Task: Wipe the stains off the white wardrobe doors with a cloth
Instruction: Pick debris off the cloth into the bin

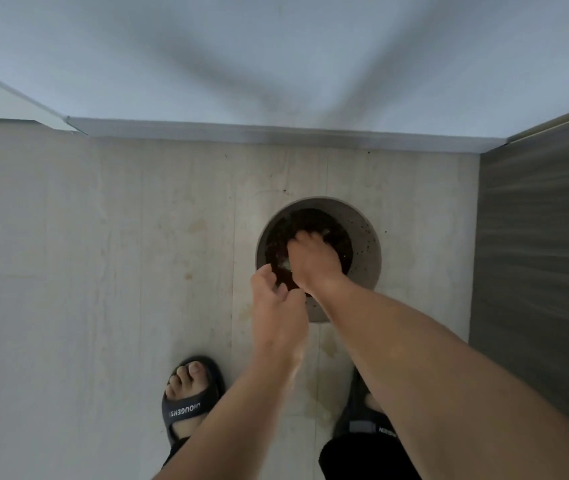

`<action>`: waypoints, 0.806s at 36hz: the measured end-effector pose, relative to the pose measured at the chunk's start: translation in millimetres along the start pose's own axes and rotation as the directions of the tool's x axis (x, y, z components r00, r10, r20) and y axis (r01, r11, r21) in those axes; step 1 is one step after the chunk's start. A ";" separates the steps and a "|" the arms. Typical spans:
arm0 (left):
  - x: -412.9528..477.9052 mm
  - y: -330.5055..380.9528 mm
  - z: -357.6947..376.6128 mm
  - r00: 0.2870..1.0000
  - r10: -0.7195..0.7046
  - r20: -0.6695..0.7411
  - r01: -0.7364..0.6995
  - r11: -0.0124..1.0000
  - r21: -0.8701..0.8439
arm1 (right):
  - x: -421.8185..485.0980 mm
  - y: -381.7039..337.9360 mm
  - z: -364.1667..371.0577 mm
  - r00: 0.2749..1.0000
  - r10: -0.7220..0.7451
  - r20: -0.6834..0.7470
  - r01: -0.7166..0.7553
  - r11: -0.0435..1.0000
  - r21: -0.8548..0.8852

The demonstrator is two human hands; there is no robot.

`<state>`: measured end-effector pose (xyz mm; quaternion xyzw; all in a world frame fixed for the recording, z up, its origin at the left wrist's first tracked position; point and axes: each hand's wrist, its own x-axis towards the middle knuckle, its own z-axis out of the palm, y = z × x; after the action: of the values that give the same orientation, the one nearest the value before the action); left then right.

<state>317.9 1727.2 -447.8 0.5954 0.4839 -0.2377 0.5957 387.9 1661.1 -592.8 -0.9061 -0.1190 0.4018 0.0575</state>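
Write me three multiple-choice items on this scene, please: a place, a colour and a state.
1. Where is the basin? A on the floor; B on a shelf; C on a chair.
2. The sandals' colour? A white; B black; C red.
3. The right hand is: A hanging idle; B pressing a door; C reaching into the basin.
Answers: A, floor planks surround it; B, both are black; C, its fingers dip inside it.
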 end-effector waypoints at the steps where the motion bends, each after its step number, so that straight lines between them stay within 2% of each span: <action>1: -5.2 1.7 -1.7 1.000 -0.021 0.009 0.021 1.000 0.000 | -5.4 1.4 -5.7 0.997 0.017 0.073 -0.019 1.000 0.025; 3: -13.7 3.4 -7.7 0.996 -0.075 0.050 0.076 0.997 -0.012 | -14.5 3.2 -13.2 0.981 0.063 0.186 -0.097 0.978 0.183; 6: -14.4 10.7 -12.5 0.980 -0.145 0.139 0.145 0.989 0.008 | -29.6 6.5 -30.1 0.971 0.217 0.099 -0.238 0.852 0.466; 8: -5.4 15.6 -14.3 0.974 -0.161 0.157 0.162 0.987 0.007 | -40.3 10.8 -38.8 0.941 0.328 0.084 -0.301 0.697 0.650; 10: 6.9 19.4 -13.1 0.970 -0.186 0.159 0.191 0.982 -0.016 | -56.0 14.9 -51.1 0.913 0.375 0.160 -0.334 0.465 0.820; 12: 25.5 13.6 -8.9 0.960 -0.216 0.179 0.234 0.968 -0.086 | -73.1 22.7 -61.7 0.911 0.318 0.262 -0.316 0.132 0.939; 14: 38.9 11.6 -2.7 0.956 -0.215 0.197 0.244 0.960 -0.139 | -90.3 30.6 -74.2 0.929 0.176 0.324 -0.288 -0.203 0.936; 15: 40.5 14.9 -0.6 0.956 -0.215 0.202 0.246 0.958 -0.147 | -97.7 34.5 -78.7 0.936 0.113 0.333 -0.286 -0.309 0.907; 17: 37.2 27.7 2.9 0.950 -0.221 0.219 0.261 0.950 -0.173 | -110.4 41.2 -84.6 0.948 -0.006 0.319 -0.292 -0.422 0.858; 19: 38.8 34.4 3.2 0.923 -0.289 0.253 0.347 0.910 -0.228 | -117.2 45.8 -86.8 0.949 -0.077 0.307 -0.305 -0.478 0.824; 22: 41.8 33.8 2.1 0.905 -0.324 0.274 0.392 0.885 -0.250 | -114.5 49.6 -78.8 0.937 -0.002 0.350 -0.309 -0.473 0.825; 23: 43.7 32.7 3.1 0.914 -0.317 0.253 0.377 0.895 -0.240 | -110.7 50.2 -75.0 0.928 0.087 0.363 -0.301 -0.401 0.865; 24: 44.5 31.1 4.0 0.927 -0.306 0.217 0.350 0.913 -0.207 | -106.7 49.9 -71.9 0.915 0.208 0.345 -0.295 -0.237 0.926; 25: 45.1 28.6 6.1 0.939 -0.293 0.180 0.324 0.930 -0.172 | -103.7 49.8 -68.6 0.903 0.338 0.264 -0.289 0.025 0.957; 26: 43.8 26.8 8.4 0.948 -0.284 0.144 0.303 0.944 -0.134 | -101.0 48.3 -64.9 0.894 0.425 0.141 -0.284 0.295 0.912; 27: 42.3 25.4 10.7 0.955 -0.273 0.114 0.285 0.953 -0.103 | -100.8 43.0 -65.0 0.892 0.452 0.022 -0.259 0.469 0.844; 28: 40.0 24.6 12.7 0.962 -0.259 0.090 0.266 0.961 -0.072 | -101.8 36.2 -65.1 0.897 0.439 -0.048 -0.217 0.533 0.818; 29: 37.5 23.9 14.5 0.968 -0.239 0.070 0.242 0.969 -0.042 | -103.3 28.3 -65.9 0.909 0.412 -0.066 -0.186 0.541 0.820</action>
<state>358.4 1728.8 -471.2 0.5092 0.5388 -0.3152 0.5925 374.5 1606.3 -480.5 -0.8326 0.2395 0.2975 0.4011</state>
